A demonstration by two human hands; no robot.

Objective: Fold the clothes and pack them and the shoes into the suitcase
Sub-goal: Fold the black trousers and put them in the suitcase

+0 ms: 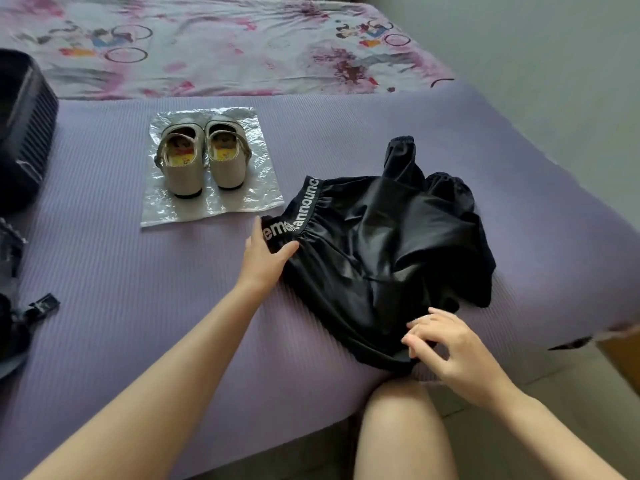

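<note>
Suitcase (pixel 27 126) half beyond left edge

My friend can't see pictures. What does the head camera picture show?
A person's left hand grips the lettered waistband of a black garment on a purple bed while the right hand touches its hem. Beige shoes sit on a plastic sheet nearby.

Saw black shorts (pixel 381 244) of smooth, glossy, satin-like cloth near the right edge of the purple mat (pixel 138 289), with a matt elastic waistband (pixel 306 207). Found pale shoes (pixel 202 157) of dull, leather-like finish on a crinkled, shiny plastic sheet (pixel 242 199). Noted matt, finely ribbed mat surface.
</note>
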